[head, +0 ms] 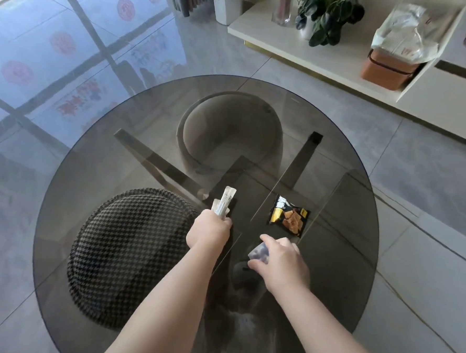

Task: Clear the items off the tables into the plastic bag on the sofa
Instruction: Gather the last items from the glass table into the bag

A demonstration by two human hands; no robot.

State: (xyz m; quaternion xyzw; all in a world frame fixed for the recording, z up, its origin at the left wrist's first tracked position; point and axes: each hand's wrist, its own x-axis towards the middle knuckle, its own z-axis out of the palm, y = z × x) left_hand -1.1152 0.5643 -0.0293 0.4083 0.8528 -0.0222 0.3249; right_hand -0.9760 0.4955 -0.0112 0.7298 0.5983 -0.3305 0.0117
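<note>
I look down on a round smoked-glass table (117,169). My left hand (209,231) is closed around long clear stick packets (225,201) that poke up out of the fist above the glass. My right hand (281,258) grips a small pale purple-tinted packet (260,253) between thumb and fingers, just above the table. A black and orange snack packet (288,215) lies flat on the glass just beyond my right hand, apart from it. The sofa and the plastic bag are out of view.
Under the glass stand a houndstooth stool (129,254) at the left and a grey round stool (229,129) further back. A white low cabinet (329,54) at the back right carries potted plants (326,15) and an orange box (388,68) with plastic wrapping.
</note>
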